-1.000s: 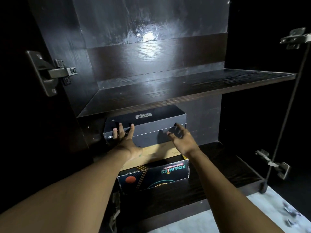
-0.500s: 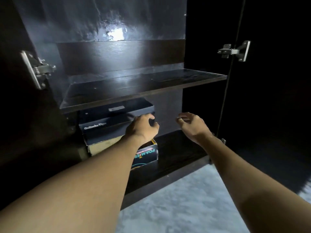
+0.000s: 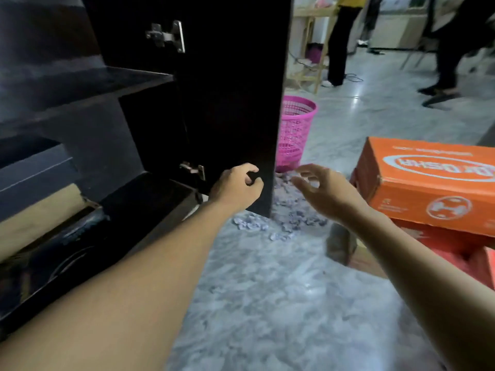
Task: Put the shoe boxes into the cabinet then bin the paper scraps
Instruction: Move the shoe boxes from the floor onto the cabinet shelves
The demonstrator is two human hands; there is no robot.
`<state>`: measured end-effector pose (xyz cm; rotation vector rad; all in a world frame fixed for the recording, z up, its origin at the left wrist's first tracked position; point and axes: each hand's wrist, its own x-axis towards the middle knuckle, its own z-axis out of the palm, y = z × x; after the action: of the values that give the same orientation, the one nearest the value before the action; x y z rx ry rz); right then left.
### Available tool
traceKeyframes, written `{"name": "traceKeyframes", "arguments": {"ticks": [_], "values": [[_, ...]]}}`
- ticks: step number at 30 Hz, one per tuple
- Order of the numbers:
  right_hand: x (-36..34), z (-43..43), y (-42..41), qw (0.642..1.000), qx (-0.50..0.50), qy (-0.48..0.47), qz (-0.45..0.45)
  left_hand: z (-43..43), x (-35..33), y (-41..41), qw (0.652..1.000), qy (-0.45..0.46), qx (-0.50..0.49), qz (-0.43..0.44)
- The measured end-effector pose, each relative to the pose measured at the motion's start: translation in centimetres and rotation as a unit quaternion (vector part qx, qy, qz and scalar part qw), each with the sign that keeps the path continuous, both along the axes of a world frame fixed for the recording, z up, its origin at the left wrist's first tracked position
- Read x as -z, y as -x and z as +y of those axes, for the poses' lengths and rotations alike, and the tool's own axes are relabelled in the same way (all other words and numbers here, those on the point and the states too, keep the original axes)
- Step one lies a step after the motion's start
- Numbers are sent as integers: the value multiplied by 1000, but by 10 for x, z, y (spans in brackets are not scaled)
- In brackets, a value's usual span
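The left hand (image 3: 237, 184) is loosely curled, fingers bent toward the palm with nothing in them, and it sits in front of the lower part of the open dark wooden cabinet door (image 3: 230, 103); whether it touches the door cannot be told. The right hand (image 3: 325, 191) is spread open and empty, fingers fanned and slightly bent, held in the air just to the right of the door's edge. Below and between the two hands, a scatter of small pale crumpled paper scraps (image 3: 278, 218) lies on the grey marbled floor (image 3: 267, 303), running from the foot of the door back toward a pink plastic mesh waste basket (image 3: 294, 129) that stands upright on the floor, partly hidden behind the door. To the right of the right hand, an orange cardboard shoe box (image 3: 428, 183) with white printing rests on top of another orange-red box (image 3: 455, 245), both outside the cabinet. To the left, the dark wooden cabinet (image 3: 107, 124) stands open with a shelf across it, and on its lower level a dark shoe box with a tan one under it (image 3: 40, 188) sits at the left edge, blurred. Silver metal hinges (image 3: 167, 36) show on the inside of the door. In the background, the legs of standing people (image 3: 340, 44) and a pale wooden table frame (image 3: 313, 49) are visible.
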<state>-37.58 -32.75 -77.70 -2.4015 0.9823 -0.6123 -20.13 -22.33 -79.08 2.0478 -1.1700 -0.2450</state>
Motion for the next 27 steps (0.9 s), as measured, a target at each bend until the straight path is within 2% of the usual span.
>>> {"name": "traceKeyframes", "arguments": {"ticks": [6, 15, 20, 25, 27], "values": [[16, 6, 160, 992, 127, 6, 7, -53, 14, 133, 993, 20, 116, 29], [71, 26, 343, 962, 271, -39, -6, -68, 66, 335, 967, 12, 225, 122], [110, 32, 400, 931, 352, -95, 0, -63, 112, 399, 948, -48, 263, 171], [148, 42, 437, 894, 421, -139, 68, -57, 143, 439, 937, -96, 278, 190], [158, 44, 445, 885, 433, -166, 40, -55, 150, 446, 935, -110, 284, 183]]}}
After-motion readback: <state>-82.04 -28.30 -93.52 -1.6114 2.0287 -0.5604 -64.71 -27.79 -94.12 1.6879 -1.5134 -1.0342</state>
